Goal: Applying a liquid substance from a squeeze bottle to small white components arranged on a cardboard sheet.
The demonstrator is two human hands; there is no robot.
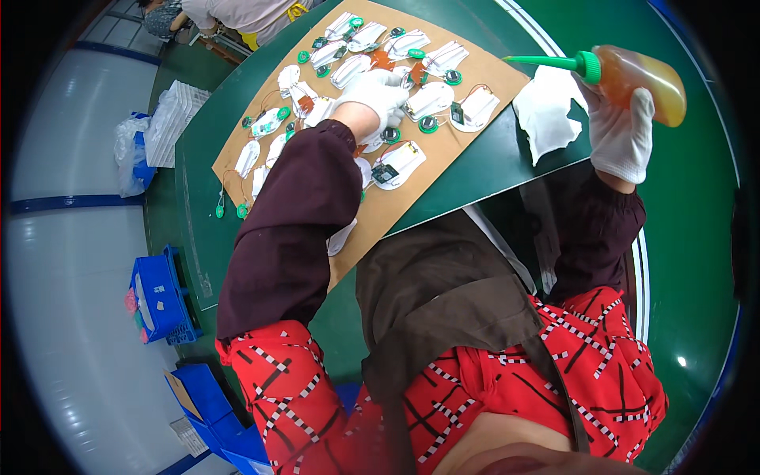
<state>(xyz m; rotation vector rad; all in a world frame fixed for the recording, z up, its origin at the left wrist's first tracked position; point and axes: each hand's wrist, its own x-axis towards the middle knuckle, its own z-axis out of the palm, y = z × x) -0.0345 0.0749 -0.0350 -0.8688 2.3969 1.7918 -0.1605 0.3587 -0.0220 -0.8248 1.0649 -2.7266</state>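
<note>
My right hand (623, 141), in a white glove, grips a soft squeeze bottle (647, 85) of amber liquid. Its long green nozzle points left toward the corner of a brown board (396, 207). Over the middle of that board is my left hand (372, 96), also gloved, with curled fingers among the pieces; what they hold, if anything, is hidden. White oval plastic shells (431, 100) cover much of the board, with thin wires, small circuit boards (385, 173) and round green parts (428, 124) attached or beside them.
The board lies on a green table (467, 184). A torn white sheet (548, 117) is on the table near my right hand. Blue bins (161, 297) stand on the floor at left, below stacked white trays (176, 119). Another person (247, 17) is at the far left.
</note>
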